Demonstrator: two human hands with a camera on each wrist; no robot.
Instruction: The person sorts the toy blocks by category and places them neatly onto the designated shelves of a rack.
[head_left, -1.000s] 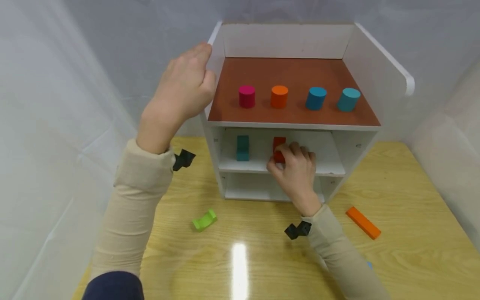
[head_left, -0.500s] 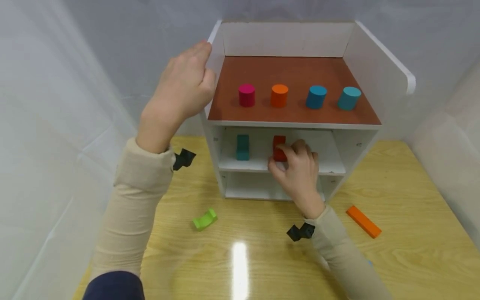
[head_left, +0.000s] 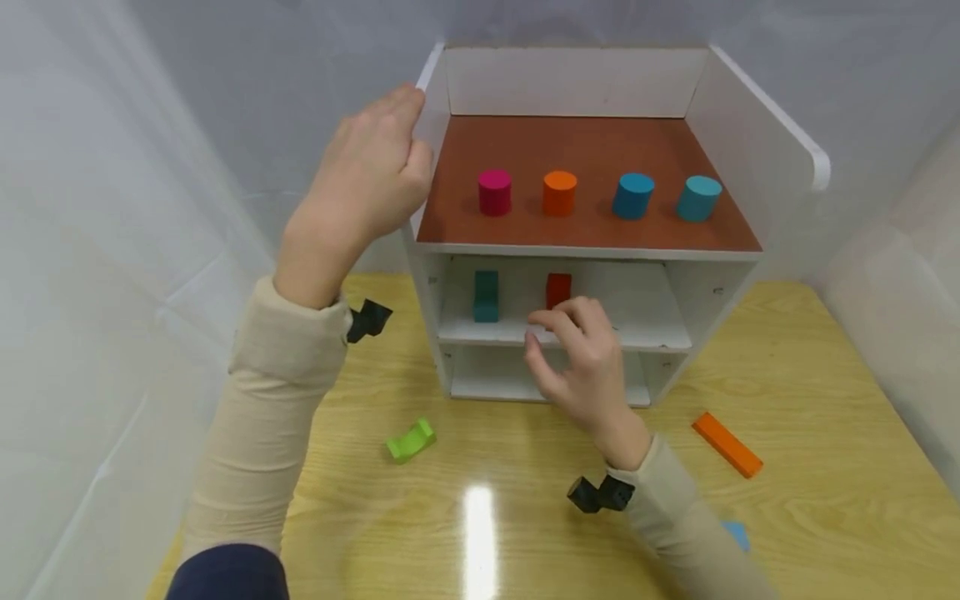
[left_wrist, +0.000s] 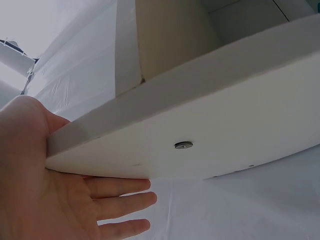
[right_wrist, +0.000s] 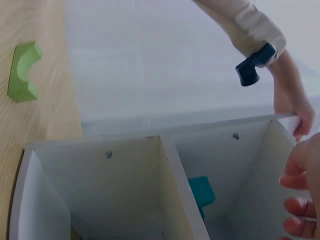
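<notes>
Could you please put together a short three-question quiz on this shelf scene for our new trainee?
1. True or false: the right hand grips the red block on the middle shelf.
2. How many cylinders stand on the brown top shelf?
3. What does the left hand touch? A) the green block B) the cabinet's left side panel C) the orange bar

Key:
1. False; the hand is in front of the shelf, apart from the block and holding nothing.
2. Four: pink, orange, blue, teal.
3. B
</notes>
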